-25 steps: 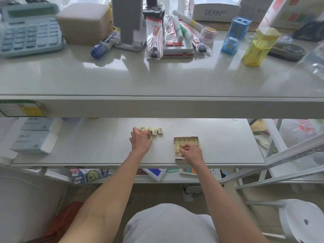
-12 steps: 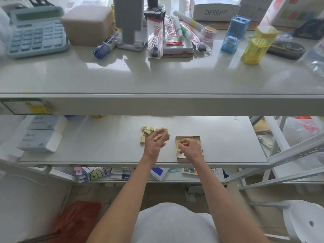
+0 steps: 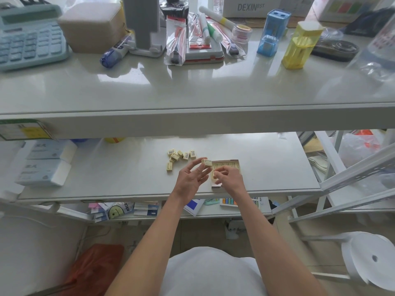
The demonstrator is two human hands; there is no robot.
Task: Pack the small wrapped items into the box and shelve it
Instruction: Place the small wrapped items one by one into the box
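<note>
Several loose items (image 3: 180,155) beside box (image 3: 237,165) | left grip (image 3: 192,178) pinches item (image 3: 207,162) | right grip (image 3: 230,179) unclear

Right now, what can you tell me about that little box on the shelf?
The box is small, flat and open, cardboard-looking, with a brownish rim. Cream wrapped pieces lie in rows inside. It lies flat near the front edge of the white shelf. The right hand covers its near left part; the left hand holds one more piece at its far left corner.
</note>
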